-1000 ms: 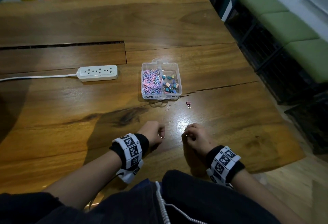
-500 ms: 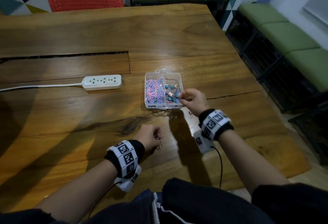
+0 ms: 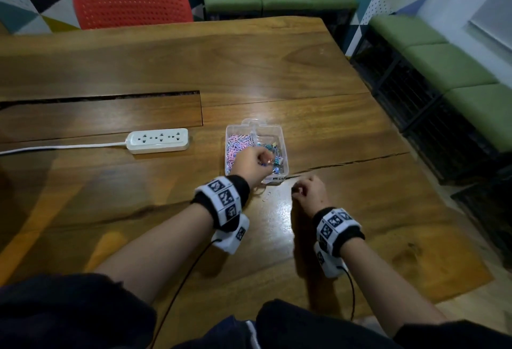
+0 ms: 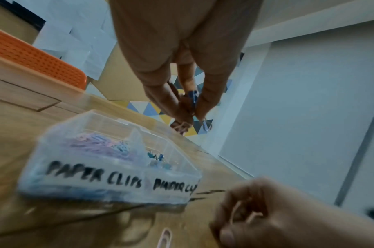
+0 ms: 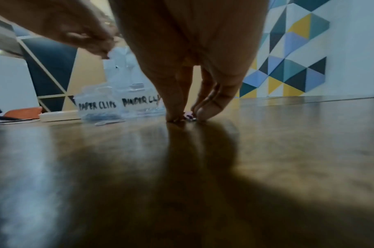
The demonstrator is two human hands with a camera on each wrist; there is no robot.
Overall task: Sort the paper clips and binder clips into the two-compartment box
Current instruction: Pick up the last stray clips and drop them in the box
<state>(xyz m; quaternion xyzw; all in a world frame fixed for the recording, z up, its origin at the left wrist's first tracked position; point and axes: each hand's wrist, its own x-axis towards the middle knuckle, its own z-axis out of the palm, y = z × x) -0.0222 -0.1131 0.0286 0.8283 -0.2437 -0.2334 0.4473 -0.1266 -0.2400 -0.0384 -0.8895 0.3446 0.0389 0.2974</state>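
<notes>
A clear two-compartment box (image 3: pixel 279 130) stands mid-table, labelled by hand on its front wall (image 4: pixel 109 179). Pink and blue paper clips (image 3: pixel 234 145) fill its left half, and binder clips (image 3: pixel 278 167) lie in its right half. My left hand (image 3: pixel 265 159) hovers over the box and pinches a blue binder clip (image 4: pixel 193 98) between thumb and fingers. My right hand (image 3: pixel 296 191) is down on the table just right of the box's front corner. Its fingertips (image 5: pixel 175 115) close round a small pink binder clip (image 5: pixel 189 116). A loose paper clip (image 4: pixel 165 238) lies in front of the box.
A white power strip (image 3: pixel 158 141) with its cable lies left of the box. A recessed slot (image 3: pixel 99 96) runs across the tabletop behind it. A red chair (image 3: pixel 130 5) stands at the far edge, and green benches (image 3: pixel 454 63) are off to the right. The table's edge is near on the right.
My left hand rose from the near table and travelled forward over the box, carrying the blue binder clip. My right hand left the box and dropped onto the pink clip beside it.
</notes>
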